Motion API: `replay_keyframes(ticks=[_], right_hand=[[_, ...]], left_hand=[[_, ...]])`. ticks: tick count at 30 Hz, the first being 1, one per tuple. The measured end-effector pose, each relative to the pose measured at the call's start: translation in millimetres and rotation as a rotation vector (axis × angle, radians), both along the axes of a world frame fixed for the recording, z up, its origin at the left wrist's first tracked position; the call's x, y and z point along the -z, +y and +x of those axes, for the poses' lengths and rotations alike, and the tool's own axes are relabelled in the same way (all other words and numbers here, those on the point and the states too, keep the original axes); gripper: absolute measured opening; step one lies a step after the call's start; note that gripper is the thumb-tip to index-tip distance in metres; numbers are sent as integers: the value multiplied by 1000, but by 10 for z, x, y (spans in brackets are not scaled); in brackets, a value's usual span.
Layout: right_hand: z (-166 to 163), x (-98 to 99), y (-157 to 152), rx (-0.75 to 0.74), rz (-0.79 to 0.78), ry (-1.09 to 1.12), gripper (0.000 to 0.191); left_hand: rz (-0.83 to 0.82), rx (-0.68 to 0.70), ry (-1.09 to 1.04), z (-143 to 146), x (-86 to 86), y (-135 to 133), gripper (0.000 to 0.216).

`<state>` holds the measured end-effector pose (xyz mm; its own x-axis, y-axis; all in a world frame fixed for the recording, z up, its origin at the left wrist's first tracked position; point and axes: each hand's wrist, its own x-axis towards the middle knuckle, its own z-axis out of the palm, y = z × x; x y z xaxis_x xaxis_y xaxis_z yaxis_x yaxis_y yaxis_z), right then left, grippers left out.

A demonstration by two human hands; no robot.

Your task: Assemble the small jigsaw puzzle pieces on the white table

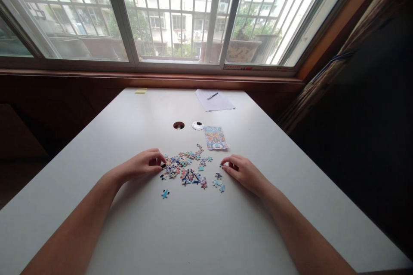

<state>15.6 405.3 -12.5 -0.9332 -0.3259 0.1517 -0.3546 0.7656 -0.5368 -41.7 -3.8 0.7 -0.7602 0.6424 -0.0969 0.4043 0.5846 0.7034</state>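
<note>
Resting on the table (135, 227), the left hand (143, 164) is curled, its fingertips pinched at a piece on the pile's (185, 167) left edge (hold unclear). Right of the pile, a small piece (221, 165) is touched by the right hand's (243, 171) fingertips, loosely bent.

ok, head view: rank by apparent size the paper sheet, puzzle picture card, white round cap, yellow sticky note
1. paper sheet
2. puzzle picture card
3. white round cap and yellow sticky note: look alike; the note lies farther away, so unranked.

A white table (129, 232) stands below a wide barred window (167, 13), daylight in, dark curtain (355, 51) right
</note>
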Motion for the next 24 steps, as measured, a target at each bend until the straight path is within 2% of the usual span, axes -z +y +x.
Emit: replay_keyframes(ticks=[15, 20, 24], right_hand=[[-1, 5, 4, -1, -13, 17, 22], [9, 7, 5, 8, -38, 10, 22], [12, 11, 3, 5, -50, 10, 22]], left_hand=[[34, 31, -16, 29, -58, -11, 28], [23, 20, 69, 57, -94, 23, 23], [23, 66, 190, 110, -125, 122, 19]])
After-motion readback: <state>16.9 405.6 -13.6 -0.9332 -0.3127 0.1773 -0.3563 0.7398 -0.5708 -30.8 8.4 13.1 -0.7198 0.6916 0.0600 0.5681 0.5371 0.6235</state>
